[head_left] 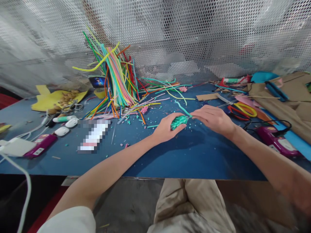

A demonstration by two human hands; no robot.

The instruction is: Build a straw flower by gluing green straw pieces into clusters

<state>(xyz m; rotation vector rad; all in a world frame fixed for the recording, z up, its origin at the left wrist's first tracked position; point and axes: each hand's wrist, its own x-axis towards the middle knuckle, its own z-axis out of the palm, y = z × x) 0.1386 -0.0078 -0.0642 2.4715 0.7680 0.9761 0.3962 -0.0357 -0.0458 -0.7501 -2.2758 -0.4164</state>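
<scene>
Over the middle of the blue table, my left hand (167, 127) is wrapped round a teal pipe-cleaner bundle (179, 122) made of many short fuzzy pieces. The fingers of my right hand (211, 118) are pinched at the bundle's right end. A teal pipe cleaner (182, 107) runs up and leftward from that pinch. Just what the right fingertips grip is partly hidden, but the teal strand meets them there. Small teal and pink clippings lie on the table (155, 158) to the left of my hands.
A tall bunch of coloured pipe cleaners (119, 77) stands at the back left. Scissors with yellow handles (246, 109) and a purple power strip (279, 137) lie to the right. Another purple power strip (42, 145), white earbud cases (62, 131) and cables are at left. Perforated metal (170, 38) closes the back.
</scene>
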